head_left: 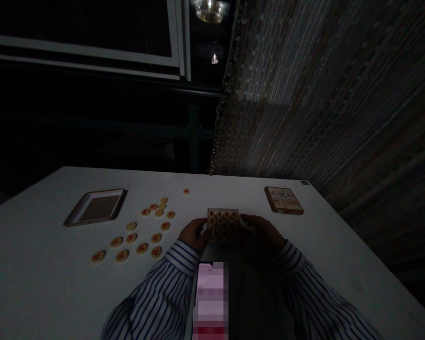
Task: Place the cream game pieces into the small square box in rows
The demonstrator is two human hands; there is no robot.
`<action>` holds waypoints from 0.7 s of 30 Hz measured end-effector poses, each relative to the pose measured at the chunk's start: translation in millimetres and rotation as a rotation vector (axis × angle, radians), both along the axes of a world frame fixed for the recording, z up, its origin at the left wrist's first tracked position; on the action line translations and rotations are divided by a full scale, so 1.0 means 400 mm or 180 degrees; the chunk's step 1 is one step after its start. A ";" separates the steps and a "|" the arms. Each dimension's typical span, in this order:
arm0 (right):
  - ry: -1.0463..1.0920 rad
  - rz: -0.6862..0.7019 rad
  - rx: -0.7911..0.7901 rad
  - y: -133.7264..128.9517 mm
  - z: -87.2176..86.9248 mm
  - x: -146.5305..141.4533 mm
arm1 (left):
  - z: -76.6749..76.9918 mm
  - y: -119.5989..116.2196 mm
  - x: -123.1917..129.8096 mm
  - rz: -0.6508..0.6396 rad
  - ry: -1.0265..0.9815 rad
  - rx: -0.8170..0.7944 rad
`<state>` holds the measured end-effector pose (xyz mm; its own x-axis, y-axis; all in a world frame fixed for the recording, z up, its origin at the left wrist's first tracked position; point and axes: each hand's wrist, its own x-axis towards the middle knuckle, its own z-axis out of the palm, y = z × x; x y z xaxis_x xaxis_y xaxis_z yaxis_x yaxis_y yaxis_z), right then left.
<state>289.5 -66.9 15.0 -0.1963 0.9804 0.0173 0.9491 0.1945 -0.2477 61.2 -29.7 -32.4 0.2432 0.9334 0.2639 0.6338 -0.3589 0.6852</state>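
A small clear case [223, 225] holds rows of round Chinese chess pieces with dark characters. My left hand [195, 233] grips its left side, thumb along the near edge. My right hand [264, 230] is at the case's right side, its fingers bent and partly lost in shadow. Left of my hands, several loose Chinese chess pieces [142, 248] lie scattered on the white table [56, 283]. Most show red characters, while a few are blank side up. One red piece [186, 191] lies apart, farther back.
An open shallow box part [95, 207] lies at the back left. A printed box [284, 200] sits at the back right. A lit phone [210, 297] is near the front, between my forearms. A string curtain [269, 94] hangs beyond the table's right side; the room is dark.
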 end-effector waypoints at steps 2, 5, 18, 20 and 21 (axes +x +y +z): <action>0.0139 -0.0060 -0.0089 -0.023 0.004 -0.003 | -0.005 -0.011 -0.015 -0.0130 -0.0020 0.0050; 0.0049 -0.0180 -0.0295 -0.047 0.018 -0.019 | -0.011 -0.026 -0.034 -0.0223 0.0198 0.0151; -0.0502 0.0132 0.0104 -0.072 -0.027 -0.049 | -0.053 -0.022 -0.049 -0.0407 0.0814 0.0456; -0.0435 0.0156 0.0145 -0.069 -0.034 -0.046 | -0.056 -0.022 -0.048 -0.0347 0.0866 0.0382; -0.0414 0.0143 0.0151 -0.068 -0.035 -0.046 | -0.058 -0.022 -0.047 -0.0327 0.0876 0.0364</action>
